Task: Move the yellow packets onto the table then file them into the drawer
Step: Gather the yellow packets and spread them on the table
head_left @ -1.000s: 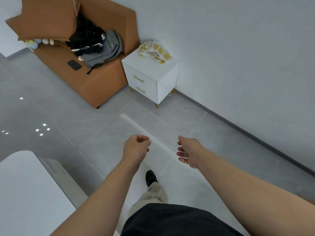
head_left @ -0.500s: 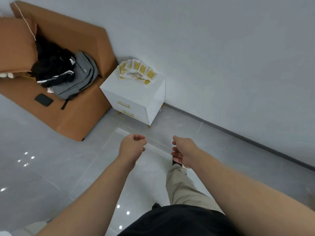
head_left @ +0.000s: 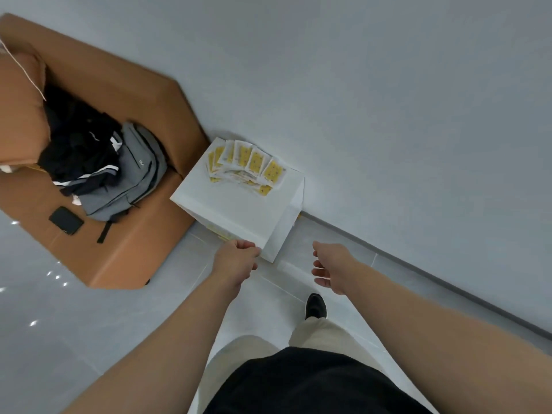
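Several yellow packets [head_left: 248,165] lie fanned out at the back of the white bedside cabinet's top [head_left: 236,207], against the wall. Only a strip of the drawer front with a gold handle [head_left: 219,233] shows below the top's front edge. My left hand [head_left: 236,264] is curled into a fist just in front of that edge, close to the handle; I cannot tell whether it touches anything. To the right of the cabinet's corner, my right hand [head_left: 331,267] hangs in the air with relaxed fingers and holds nothing.
A brown sofa [head_left: 143,234] stands against the cabinet's left side, with a grey backpack [head_left: 131,174], black clothes and a black phone [head_left: 66,220] on it. The grey wall runs behind and to the right. My shoe [head_left: 315,306] is on the tiled floor below my hands.
I have walked closer to the cabinet, which now fills the middle of the view. Both hands have come up to its front edge, still holding nothing.
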`<action>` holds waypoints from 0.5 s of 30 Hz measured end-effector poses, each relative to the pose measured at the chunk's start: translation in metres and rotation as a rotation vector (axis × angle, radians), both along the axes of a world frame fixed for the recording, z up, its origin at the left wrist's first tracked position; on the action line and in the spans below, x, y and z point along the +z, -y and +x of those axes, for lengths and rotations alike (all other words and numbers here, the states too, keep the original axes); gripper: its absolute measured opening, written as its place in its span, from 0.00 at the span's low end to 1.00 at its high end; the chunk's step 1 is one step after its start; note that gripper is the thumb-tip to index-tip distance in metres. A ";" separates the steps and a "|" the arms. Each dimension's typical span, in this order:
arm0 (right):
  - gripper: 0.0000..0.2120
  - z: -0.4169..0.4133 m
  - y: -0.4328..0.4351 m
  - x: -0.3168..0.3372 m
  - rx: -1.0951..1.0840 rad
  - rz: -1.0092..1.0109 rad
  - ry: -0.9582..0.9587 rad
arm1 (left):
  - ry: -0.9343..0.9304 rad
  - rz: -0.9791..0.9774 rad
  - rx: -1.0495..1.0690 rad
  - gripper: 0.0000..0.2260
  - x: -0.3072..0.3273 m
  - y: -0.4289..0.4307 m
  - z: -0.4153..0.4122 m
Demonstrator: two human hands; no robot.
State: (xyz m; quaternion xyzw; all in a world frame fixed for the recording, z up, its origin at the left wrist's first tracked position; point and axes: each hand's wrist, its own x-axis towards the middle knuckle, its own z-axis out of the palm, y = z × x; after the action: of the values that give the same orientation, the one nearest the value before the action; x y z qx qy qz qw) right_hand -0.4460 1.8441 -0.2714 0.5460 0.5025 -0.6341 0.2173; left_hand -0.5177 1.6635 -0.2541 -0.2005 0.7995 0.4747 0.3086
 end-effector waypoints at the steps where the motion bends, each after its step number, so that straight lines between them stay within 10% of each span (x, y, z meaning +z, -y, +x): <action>1: 0.15 -0.015 -0.006 -0.002 0.001 -0.003 0.007 | 0.011 0.008 0.007 0.04 -0.003 -0.006 -0.014; 15: 0.12 -0.207 -0.011 -0.114 -0.242 -0.085 0.164 | 0.183 -0.095 -0.019 0.14 -0.130 -0.018 -0.230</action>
State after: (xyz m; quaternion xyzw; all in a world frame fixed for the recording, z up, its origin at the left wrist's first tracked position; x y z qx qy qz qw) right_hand -0.6531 1.8550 -0.3853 0.6430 0.3861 -0.6297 0.2026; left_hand -0.7475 1.6813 -0.3837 -0.2498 0.7914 0.4131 0.3750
